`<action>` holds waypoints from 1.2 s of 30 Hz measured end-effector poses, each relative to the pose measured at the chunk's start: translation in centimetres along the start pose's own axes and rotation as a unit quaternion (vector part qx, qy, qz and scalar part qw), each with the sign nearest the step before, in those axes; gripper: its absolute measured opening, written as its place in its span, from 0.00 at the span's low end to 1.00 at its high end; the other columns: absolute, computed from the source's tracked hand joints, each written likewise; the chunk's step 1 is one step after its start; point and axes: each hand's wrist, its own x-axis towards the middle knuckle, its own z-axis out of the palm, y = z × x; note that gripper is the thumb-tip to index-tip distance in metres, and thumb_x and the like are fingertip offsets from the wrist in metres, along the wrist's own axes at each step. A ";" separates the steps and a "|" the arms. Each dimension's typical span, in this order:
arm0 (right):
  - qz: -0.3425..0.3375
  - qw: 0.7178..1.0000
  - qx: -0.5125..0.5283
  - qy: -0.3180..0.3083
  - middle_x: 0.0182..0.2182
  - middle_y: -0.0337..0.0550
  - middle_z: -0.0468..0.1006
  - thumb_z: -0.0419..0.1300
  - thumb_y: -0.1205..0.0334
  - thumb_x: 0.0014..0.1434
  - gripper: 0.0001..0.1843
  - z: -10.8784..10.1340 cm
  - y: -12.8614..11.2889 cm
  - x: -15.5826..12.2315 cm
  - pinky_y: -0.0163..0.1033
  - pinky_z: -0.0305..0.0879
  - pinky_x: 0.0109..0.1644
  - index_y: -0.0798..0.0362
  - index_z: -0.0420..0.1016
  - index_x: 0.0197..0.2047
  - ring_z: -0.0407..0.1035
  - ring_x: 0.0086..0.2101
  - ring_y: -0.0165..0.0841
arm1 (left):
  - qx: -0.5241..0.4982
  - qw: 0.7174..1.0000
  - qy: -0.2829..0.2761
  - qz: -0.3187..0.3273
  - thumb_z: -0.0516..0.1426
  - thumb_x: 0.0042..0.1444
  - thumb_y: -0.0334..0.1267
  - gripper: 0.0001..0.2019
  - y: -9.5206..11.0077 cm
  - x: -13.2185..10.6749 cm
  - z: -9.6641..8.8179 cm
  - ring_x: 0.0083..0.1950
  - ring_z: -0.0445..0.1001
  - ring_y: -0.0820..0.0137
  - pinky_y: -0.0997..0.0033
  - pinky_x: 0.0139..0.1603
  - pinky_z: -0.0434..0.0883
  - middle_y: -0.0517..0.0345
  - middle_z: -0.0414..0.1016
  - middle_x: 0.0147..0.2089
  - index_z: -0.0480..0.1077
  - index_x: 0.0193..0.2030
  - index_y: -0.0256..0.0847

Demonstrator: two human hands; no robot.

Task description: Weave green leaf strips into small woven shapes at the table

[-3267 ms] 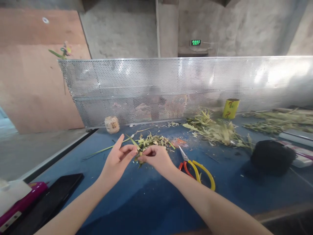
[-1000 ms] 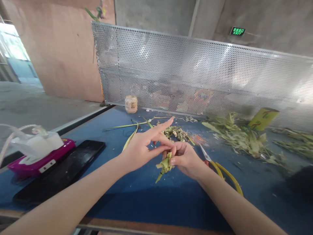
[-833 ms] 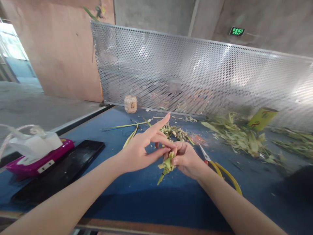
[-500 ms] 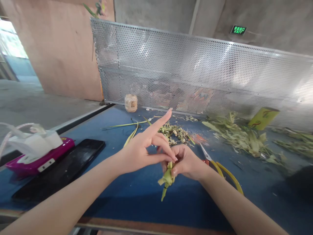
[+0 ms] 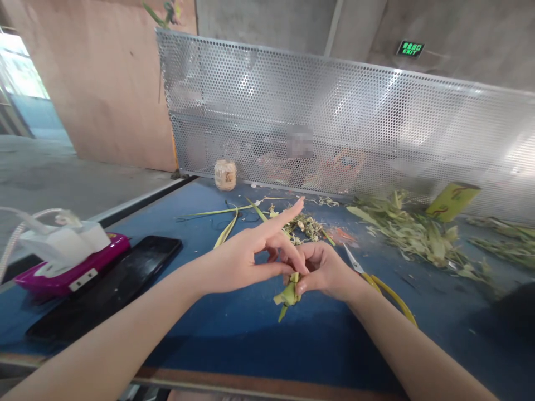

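Both hands meet over the blue table (image 5: pixel 251 345) on a small folded green leaf piece (image 5: pixel 287 294). My right hand (image 5: pixel 324 270) is closed round its top, and the pointed end hangs below the fingers. My left hand (image 5: pixel 254 253) pinches the same piece with thumb and middle fingers, while its index finger sticks out straight towards the mesh. A heap of leaf trimmings (image 5: pixel 303 225) lies just beyond the hands. Yellow-handled scissors (image 5: pixel 382 289) lie to the right, partly hidden by my right wrist.
A black phone (image 5: pixel 112 284) and a magenta case with a white charger (image 5: pixel 67 259) lie at the left. A perforated metal screen (image 5: pixel 334 128) closes the far side. Before it stand a small jar (image 5: pixel 225 174), a yellow roll (image 5: pixel 453 201) and more cut leaves (image 5: pixel 409 231).
The view has swung left since the oldest frame. Over the last second the hands kept working the leaf piece; it turned and dropped slightly, and my left index finger stayed extended.
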 end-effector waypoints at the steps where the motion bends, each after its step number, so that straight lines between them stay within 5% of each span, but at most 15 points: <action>1: 0.008 1.000 0.003 -0.005 0.20 0.37 0.73 0.70 0.66 0.31 0.14 0.0 0.0 0.0 0.27 0.66 0.25 0.59 0.68 0.19 0.68 0.21 0.23 | 0.016 0.997 -0.069 0.009 0.58 0.45 0.30 0.11 0.0 0.0 -0.1 0.36 0.72 0.70 0.70 0.38 0.69 0.56 0.75 0.33 0.72 0.38 0.42; 3: 0.033 0.999 0.005 -0.023 0.20 0.37 0.74 0.70 0.67 0.30 0.14 -0.1 -0.1 0.0 0.27 0.66 0.25 0.59 0.68 0.19 0.68 0.21 0.23 | 0.044 0.984 -0.171 0.023 0.54 0.51 0.30 0.11 -0.2 0.1 -0.3 0.37 0.72 0.73 0.72 0.40 0.68 0.56 0.75 0.35 0.71 0.41 0.41; 5: 0.058 0.998 0.001 -0.039 0.21 0.37 0.74 0.70 0.68 0.31 0.14 0.0 -0.1 -0.1 0.27 0.67 0.25 0.60 0.68 0.20 0.69 0.21 0.24 | 0.061 0.980 -0.188 0.030 0.53 0.53 0.32 0.11 -0.3 0.1 -0.4 0.36 0.71 0.74 0.73 0.40 0.67 0.56 0.74 0.36 0.69 0.43 0.41; 9: 0.062 0.997 -0.014 -0.034 0.21 0.37 0.74 0.69 0.71 0.32 0.12 0.2 -0.2 -0.1 0.26 0.68 0.26 0.59 0.69 0.20 0.70 0.22 0.23 | 0.102 0.981 -0.159 0.039 0.54 0.53 0.35 0.16 -0.4 -0.2 -0.3 0.34 0.69 0.74 0.71 0.39 0.66 0.56 0.74 0.35 0.65 0.50 0.42; 16: -0.002 1.000 0.018 0.007 0.19 0.34 0.73 0.69 0.73 0.33 0.12 0.0 -0.1 0.2 0.26 0.68 0.26 0.59 0.68 0.18 0.69 0.21 0.23 | 0.115 0.987 -0.107 0.036 0.53 0.52 0.28 0.39 -0.8 -0.4 0.0 0.34 0.67 0.74 0.73 0.36 0.64 0.61 0.72 0.35 0.32 0.64 0.46; 22: -0.071 0.995 0.036 0.058 0.24 0.35 0.75 0.67 0.77 0.36 0.10 -0.5 -0.3 0.4 0.26 0.69 0.27 0.57 0.70 0.19 0.70 0.23 0.22 | 0.203 0.975 -0.077 0.047 0.50 0.54 0.31 0.37 -1.1 -0.3 -0.3 0.32 0.64 0.75 0.73 0.35 0.64 0.61 0.70 0.36 0.29 0.64 0.46; 28: -0.083 0.992 0.003 0.091 0.26 0.37 0.75 0.67 0.76 0.37 0.09 -0.6 -0.4 0.6 0.28 0.69 0.29 0.57 0.70 0.19 0.71 0.25 0.23 | 0.301 0.945 -0.053 0.113 0.49 0.56 0.32 0.36 -1.8 -0.2 -0.3 0.41 0.67 0.71 0.66 0.47 0.64 0.60 0.71 0.37 0.26 0.63 0.44; 36: -0.139 0.983 -0.015 0.116 0.27 0.37 0.74 0.66 0.74 0.38 0.09 -1.3 -0.7 0.5 0.28 0.68 0.29 0.56 0.70 0.20 0.69 0.26 0.23 | 0.355 0.927 -0.027 0.117 0.48 0.56 0.30 0.35 -2.0 -0.1 -0.6 0.46 0.66 0.70 0.64 0.50 0.64 0.58 0.70 0.39 0.27 0.63 0.42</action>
